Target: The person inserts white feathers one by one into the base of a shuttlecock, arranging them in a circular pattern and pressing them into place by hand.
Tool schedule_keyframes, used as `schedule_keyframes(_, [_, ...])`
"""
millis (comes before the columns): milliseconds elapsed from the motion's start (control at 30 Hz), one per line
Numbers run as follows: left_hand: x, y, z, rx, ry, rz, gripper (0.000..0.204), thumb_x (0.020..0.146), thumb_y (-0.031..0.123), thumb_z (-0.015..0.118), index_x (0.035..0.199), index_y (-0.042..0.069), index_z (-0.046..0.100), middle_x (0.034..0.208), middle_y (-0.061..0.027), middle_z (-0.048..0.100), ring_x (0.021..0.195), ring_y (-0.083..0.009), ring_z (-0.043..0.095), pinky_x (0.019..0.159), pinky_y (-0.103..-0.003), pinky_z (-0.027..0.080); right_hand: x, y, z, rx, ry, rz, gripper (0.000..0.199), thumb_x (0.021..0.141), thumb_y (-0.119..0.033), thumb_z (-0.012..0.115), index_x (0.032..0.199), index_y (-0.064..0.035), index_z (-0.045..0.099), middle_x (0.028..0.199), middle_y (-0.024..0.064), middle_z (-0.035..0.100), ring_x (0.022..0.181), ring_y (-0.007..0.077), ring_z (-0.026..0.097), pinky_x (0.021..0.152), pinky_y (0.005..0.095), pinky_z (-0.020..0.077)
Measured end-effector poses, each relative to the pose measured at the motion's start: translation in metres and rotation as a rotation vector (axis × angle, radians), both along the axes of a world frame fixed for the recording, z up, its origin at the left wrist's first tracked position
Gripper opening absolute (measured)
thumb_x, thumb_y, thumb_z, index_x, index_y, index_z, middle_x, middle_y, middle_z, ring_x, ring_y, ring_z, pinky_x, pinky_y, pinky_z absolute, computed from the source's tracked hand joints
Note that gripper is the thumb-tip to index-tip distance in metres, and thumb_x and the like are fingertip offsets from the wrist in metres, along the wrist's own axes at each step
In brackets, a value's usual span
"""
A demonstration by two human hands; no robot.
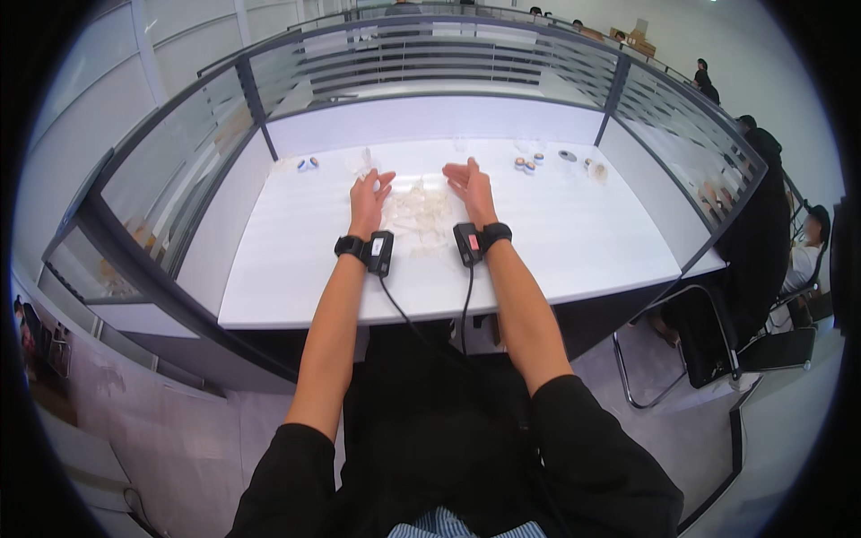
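Observation:
A spread of pale, thin, translucent pieces lies on the white table between my hands; their kind is too unclear to tell. At its left side is my left hand, fingers stretched out and apart. A whitish, see-through crumpled thing shows just beyond those fingertips. My right hand is raised on the other side of the spread, its fingers extended toward the left. The palms roughly face each other, and neither hand visibly grips anything. Each wrist carries a black strap with a small box and a cable.
Small round blue-and-white pieces sit at the back right, near a dark oval piece and a beige clump. Two similar blue pieces lie back left. Grey-framed partitions enclose the table; a chair stands right.

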State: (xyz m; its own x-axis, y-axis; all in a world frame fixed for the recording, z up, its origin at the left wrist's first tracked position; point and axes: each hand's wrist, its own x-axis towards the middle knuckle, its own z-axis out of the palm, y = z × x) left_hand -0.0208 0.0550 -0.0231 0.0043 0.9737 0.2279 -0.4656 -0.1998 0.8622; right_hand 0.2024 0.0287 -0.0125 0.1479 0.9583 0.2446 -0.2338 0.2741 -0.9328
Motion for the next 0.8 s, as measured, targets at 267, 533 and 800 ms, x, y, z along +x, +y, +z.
schedule_keyframes(267, [0.007,-0.008,0.011,0.137,0.707,0.059,0.036,0.099,0.033,0.056,0.107,-0.001,0.065,0.105,-0.0099,0.075,0.095,-0.0179,0.065,0.087,-0.03,0.048,-0.007,0.004,0.004,0.183,-0.649,0.037,0.057,0.107,-0.043,0.036,0.129,0.0009,0.064,0.134,0.0197,0.063,0.129,0.029,0.055,0.108,0.0361,0.04])
schedule_keyframes(533, [-0.001,-0.016,0.022,0.144,0.631,-0.225,0.033,0.101,0.027,0.053,0.112,-0.003,0.064,0.106,-0.0123,0.073,0.1,-0.0212,0.068,0.092,-0.032,0.05,-0.01,0.004,0.009,0.115,-0.585,0.092,0.06,0.106,-0.047,0.039,0.11,0.0024,0.073,0.103,0.0182,0.074,0.101,0.0275,0.069,0.097,0.0359,0.0481])
schedule_keyframes(800, [-0.001,-0.016,0.021,0.07,0.45,-0.175,0.029,0.104,0.029,0.051,0.107,0.002,0.062,0.102,-0.0116,0.072,0.09,-0.0198,0.072,0.072,-0.03,0.054,-0.01,0.002,-0.003,0.24,-0.728,0.027,0.037,0.096,-0.036,0.061,0.103,-0.0025,0.075,0.105,0.0135,0.072,0.102,0.0273,0.064,0.09,0.037,0.0498])
